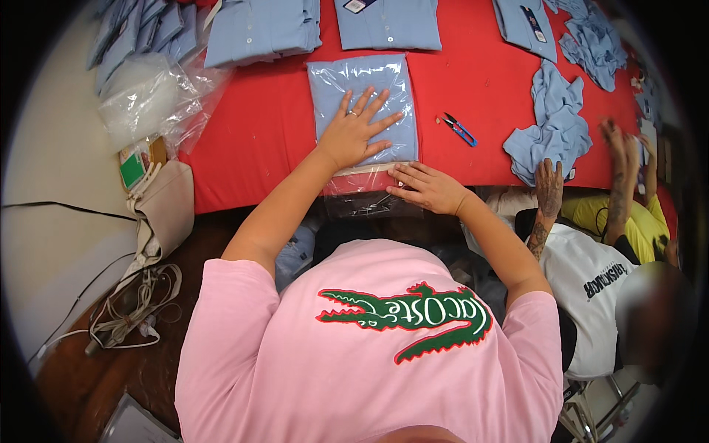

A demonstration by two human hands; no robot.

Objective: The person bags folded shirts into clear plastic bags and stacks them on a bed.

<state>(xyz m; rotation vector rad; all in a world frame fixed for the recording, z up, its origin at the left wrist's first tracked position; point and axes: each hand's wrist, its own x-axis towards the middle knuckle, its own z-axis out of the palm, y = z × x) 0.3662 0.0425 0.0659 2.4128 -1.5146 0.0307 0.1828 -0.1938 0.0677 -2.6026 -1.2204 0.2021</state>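
A folded light-blue shirt in a clear plastic bag (pixel 362 85) lies on the red table (pixel 258 133) in front of me. My left hand (pixel 354 129) presses flat on the bagged shirt, fingers spread, a ring on one finger. My right hand (pixel 427 188) rests at the table's near edge on the bag's open flap (pixel 362 177), fingers pinching or pressing the plastic there. I wear a pink T-shirt.
Small blue thread snips (pixel 459 129) lie right of the bag. Folded blue shirts (pixel 262 29) are stacked at the far side, loose ones (pixel 554 125) at the right. A pile of empty plastic bags (pixel 148 96) sits left. Two other people's tattooed hands (pixel 550 188) work at the right.
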